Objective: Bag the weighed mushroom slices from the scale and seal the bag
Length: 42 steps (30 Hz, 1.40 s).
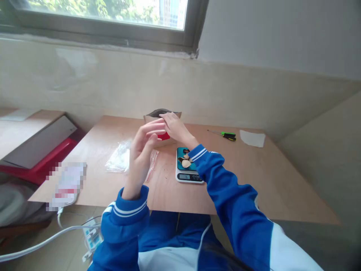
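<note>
Head view: a kraft pouch (163, 136) with a red panel is set at the far side of the wooden desk (166, 192), partly hidden by the hands. The left hand (142, 141) is held loosely open before it, nothing seen gripped; the right hand (177, 130) is extended across its mouth, any grip impossible to tell. Nearer, dried slices (186, 163) are borne by a digital kitchen scale (179, 180), flanked by clear plastic bags (118, 158) and a screwdriver (228, 134).
</note>
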Tool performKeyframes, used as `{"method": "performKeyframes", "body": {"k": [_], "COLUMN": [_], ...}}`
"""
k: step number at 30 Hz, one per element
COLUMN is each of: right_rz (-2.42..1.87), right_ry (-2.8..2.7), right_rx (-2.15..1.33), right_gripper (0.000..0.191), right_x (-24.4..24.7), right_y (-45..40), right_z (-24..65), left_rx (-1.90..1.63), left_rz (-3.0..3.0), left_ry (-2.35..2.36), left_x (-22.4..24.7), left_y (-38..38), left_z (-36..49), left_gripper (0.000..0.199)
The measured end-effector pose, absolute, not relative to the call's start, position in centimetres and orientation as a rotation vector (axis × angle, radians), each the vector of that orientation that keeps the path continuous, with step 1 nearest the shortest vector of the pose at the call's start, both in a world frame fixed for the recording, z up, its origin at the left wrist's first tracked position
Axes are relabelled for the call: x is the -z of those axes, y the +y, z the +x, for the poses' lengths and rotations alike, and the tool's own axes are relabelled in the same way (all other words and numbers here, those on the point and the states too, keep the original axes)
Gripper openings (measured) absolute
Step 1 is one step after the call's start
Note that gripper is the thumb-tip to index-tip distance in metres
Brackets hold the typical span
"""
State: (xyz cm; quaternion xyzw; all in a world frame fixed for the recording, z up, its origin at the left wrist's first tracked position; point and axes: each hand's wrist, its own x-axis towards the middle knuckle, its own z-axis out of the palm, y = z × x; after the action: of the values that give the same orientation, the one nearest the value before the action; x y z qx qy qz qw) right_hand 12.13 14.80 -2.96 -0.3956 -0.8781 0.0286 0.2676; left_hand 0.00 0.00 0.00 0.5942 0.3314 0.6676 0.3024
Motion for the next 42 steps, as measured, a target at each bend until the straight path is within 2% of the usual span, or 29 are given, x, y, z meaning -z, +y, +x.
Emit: {"method": "performKeyframes", "body": {"k": [3, 7, 9, 12, 19, 24, 34, 42], "right_rz": [-1.205, -1.356, -1.351, -1.387, -1.597, -1.468, -1.445, -1.153], "right_ry": [-2.488, -2.632, -2.704, -2.797, -2.977, -2.884, -2.749, -2.413], "right_rx": [-0.046, -0.377, -0.488, -0.470, -0.372, -0.323, -0.148, -0.277], "right_gripper": [0.035, 0.039, 0.034, 0.026, 0.016, 0.024, 0.016, 0.020], "right_x": [1.6, -0.5, -0.9, -0.7, -0.8, -1.1, -1.5, -2.2], "right_y": [14.0, 13.1, 13.3, 13.6, 12.4, 11.2, 10.2, 9.6], "right_z": [12.4, 13.4, 13.6, 13.3, 11.7, 11.9, 13.2, 16.3], "left_rx": [-1.634, -1.591, -1.614, -1.547, -1.459, -1.427, -1.563, -1.616], "left_rz": [1.523, 1.511, 1.520, 1.587, 1.666, 1.707, 1.633, 1.557], "left_ry": [1.062, 1.240, 1.338, 1.446, 1.466, 1.482, 1.489, 1.448], "left_x": [3.4, 6.5, 7.5, 8.5, 9.0, 9.0, 7.9, 6.9], "left_y": [2.0, 3.7, 4.2, 4.6, 4.9, 4.7, 4.2, 4.5], "left_z": [-0.5, -0.1, 0.4, 1.0, 0.7, -0.3, 0.1, 0.0], "left_gripper": [0.024, 0.027, 0.037, 0.046, 0.016, 0.018, 0.015, 0.013]}}
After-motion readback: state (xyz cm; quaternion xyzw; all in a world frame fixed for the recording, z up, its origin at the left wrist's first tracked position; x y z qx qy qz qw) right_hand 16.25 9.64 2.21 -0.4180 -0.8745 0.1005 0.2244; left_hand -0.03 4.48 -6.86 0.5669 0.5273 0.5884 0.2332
